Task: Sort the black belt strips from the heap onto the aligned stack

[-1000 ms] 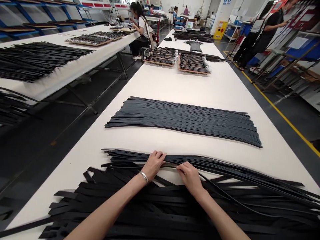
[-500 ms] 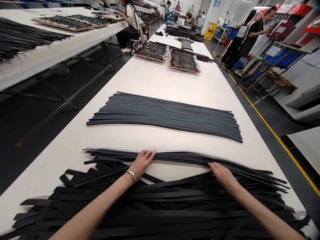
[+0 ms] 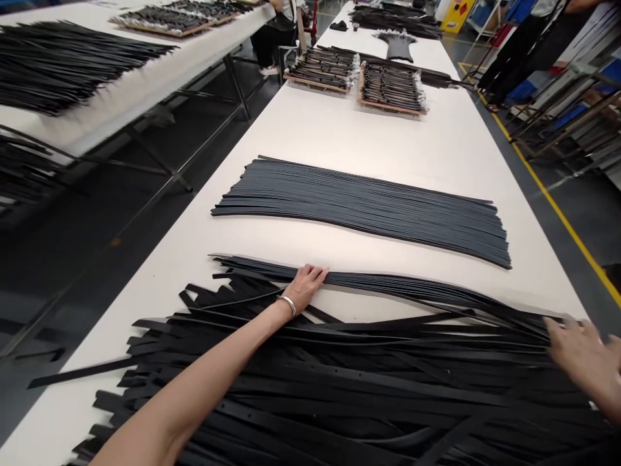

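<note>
The left hand (image 3: pixel 305 289) lay flat and open, palm down, on a curved band of thin black leather strips (image 3: pixel 388 288), its fingers extended and gripping nothing. A silver bangle (image 3: pixel 286 305) circled its wrist. The right hand (image 3: pixel 582 353) reached far off to the right with its fingers spread, at the strips' ends near the table edge; whether it held one could not be told. Nearer than both hands spread a loose heap of wider black leather belt straps (image 3: pixel 310 395) with punched holes, on a white table (image 3: pixel 339 139). Just beyond the left hand lay a neat stack of dark strips (image 3: pixel 361 210). Farther ahead, two wooden trays (image 3: pixel 315 84) held bundled strips. Well past them, a yellow cabinet (image 3: pixel 455 14) bore a label too small to read, and two standing co-workers (image 3: pixel 526 52) were ahead and to the right.
</note>
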Tool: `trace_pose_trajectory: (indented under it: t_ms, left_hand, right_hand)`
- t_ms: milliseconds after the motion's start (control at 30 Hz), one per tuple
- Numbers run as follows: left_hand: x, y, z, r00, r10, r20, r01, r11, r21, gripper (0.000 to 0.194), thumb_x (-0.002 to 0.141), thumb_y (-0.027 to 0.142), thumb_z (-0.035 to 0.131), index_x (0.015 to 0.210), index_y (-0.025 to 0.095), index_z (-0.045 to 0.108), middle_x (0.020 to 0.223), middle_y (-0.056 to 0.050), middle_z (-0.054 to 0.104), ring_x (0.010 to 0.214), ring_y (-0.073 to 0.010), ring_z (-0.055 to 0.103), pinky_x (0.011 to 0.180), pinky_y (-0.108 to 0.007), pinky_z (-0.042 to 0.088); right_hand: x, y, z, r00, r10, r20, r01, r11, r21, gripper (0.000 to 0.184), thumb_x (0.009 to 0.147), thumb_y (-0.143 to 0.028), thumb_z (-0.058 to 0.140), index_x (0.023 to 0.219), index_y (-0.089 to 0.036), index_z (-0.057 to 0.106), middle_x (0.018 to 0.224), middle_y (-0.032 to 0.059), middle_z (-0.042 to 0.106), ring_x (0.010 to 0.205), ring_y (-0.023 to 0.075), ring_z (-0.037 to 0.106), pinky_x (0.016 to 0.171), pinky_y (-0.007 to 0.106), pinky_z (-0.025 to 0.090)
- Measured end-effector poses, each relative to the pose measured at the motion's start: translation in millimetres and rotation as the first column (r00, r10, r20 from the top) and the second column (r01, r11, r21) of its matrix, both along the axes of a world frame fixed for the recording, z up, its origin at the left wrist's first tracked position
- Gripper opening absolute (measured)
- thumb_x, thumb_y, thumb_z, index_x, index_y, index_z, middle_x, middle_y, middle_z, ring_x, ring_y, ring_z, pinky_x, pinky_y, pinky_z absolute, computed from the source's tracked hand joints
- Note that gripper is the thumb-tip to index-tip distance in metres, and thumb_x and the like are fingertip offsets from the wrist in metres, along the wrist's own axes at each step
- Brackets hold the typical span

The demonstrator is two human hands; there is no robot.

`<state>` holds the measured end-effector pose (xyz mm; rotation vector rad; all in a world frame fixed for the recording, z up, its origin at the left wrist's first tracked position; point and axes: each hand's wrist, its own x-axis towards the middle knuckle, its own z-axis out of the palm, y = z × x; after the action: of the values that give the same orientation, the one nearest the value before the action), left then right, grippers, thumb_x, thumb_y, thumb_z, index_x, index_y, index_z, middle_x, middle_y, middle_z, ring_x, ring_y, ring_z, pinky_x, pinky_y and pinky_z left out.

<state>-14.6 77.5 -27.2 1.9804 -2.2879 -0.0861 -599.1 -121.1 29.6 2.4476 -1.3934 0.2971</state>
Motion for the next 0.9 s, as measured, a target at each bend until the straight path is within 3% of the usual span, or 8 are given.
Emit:
trace_pose_trajectory:
  t_ms: [67,133,200,300,433,567,633,900]
  left_hand:
    - [-1,0,0.1,1.0,-0.002,-0.012,0.002,1.0,-0.004,0.054,0.084,0.004,0.038,0.137,0.015,0.033,0.121,-0.012,0.049,0.105,-0.0244,0.041,0.093,-0.041,0.037]
    - [-1,0,-0.1,1.0,-0.003,-0.018,0.003,1.0,-0.005,0.053,0.086,0.006,0.037,0.138,0.016,0.032,0.121,-0.013,0.049,0.106,-0.0242,0.041,0.093,-0.04,0.036]
    - [-2,1,-0.1,1.0,0.006,-0.017,-0.006,1.0,-0.001,0.051,0.088,0.008,0.037,0.138,0.016,0.032,0.121,-0.013,0.049,0.105,-0.0243,0.041,0.092,-0.04,0.036]
    - [-2,0,0.6,1.0,0.01,-0.011,-0.01,1.0,0.008,0.049,0.089,0.01,0.036,0.137,0.014,0.033,0.12,-0.013,0.049,0.104,-0.0244,0.04,0.091,-0.039,0.036]
    - [-3,-1,1.7,1.0,0.0,-0.02,0.0,1.0,0.03,0.047,0.09,0.013,0.038,0.137,0.015,0.033,0.121,-0.013,0.048,0.103,-0.0247,0.039,0.089,-0.039,0.036]
    - [-2,-2,1.4,0.999,0.009,-0.04,-0.008,0.999,0.036,0.047,0.09,0.014,0.039,0.136,0.016,0.034,0.12,-0.013,0.048,0.102,-0.0245,0.039,0.089,-0.039,0.036]
    - [-2,-2,1.0,0.999,0.011,-0.041,-0.01,0.999,0.035,0.047,0.089,0.012,0.039,0.136,0.016,0.034,0.12,-0.013,0.048,0.102,-0.0245,0.039,0.089,-0.039,0.037]
    - [-1,-2,0.5,1.0,-0.005,-0.03,0.006,1.0,0.015,0.047,0.088,0.01,0.039,0.135,0.014,0.034,0.119,-0.012,0.049,0.101,-0.0241,0.039,0.089,-0.038,0.036]
  right_hand:
    - [75,39,1.3,0.995,0.098,0.007,-0.098,0.99,0.103,0.031,0.091,-0.03,0.033,0.1,-0.023,0.062,0.102,0.0198,0.06,0.084,0.0259,0.057,0.07,0.047,0.035]
    - [165,90,-2.7,0.939,0.279,0.2,-0.335,0.871,0.361,0.027,0.092,-0.03,0.039,0.11,-0.025,0.058,0.103,0.0113,0.062,0.089,0.022,0.058,0.078,0.04,0.042]
    - [242,141,-9.5,0.856,0.377,0.353,-0.511,0.72,0.47,0.026,0.093,-0.033,0.044,0.114,-0.027,0.057,0.106,0.0075,0.062,0.096,0.021,0.057,0.084,0.038,0.043]
    - [308,188,-20.5,0.77,0.417,0.482,-0.634,0.579,0.512,0.025,0.092,-0.033,0.048,0.114,-0.025,0.057,0.102,0.0073,0.062,0.093,0.0206,0.057,0.082,0.037,0.045]
    - [322,186,-26.3,0.801,0.211,0.56,-0.582,0.489,0.649,0.023,0.092,-0.034,0.045,0.101,-0.023,0.064,0.093,0.006,0.064,0.086,0.0196,0.059,0.078,0.033,0.045]
    - [326,155,-15.1,0.893,0.022,0.45,-0.444,0.21,0.871,0.024,0.085,-0.041,0.053,0.091,-0.022,0.066,0.078,0.001,0.065,0.072,0.0171,0.059,0.069,0.028,0.044]
    - [331,146,-9.6,0.912,-0.02,0.41,-0.405,0.121,0.906,0.026,0.083,-0.043,0.054,0.086,-0.02,0.065,0.07,-0.0008,0.062,0.064,0.015,0.057,0.062,0.026,0.042]
    - [335,146,3.4,0.897,-0.023,0.442,-0.443,-0.029,0.896,0.019,0.086,-0.038,0.049,0.087,-0.02,0.055,0.074,-0.0019,0.061,0.065,0.0123,0.057,0.06,0.023,0.039]
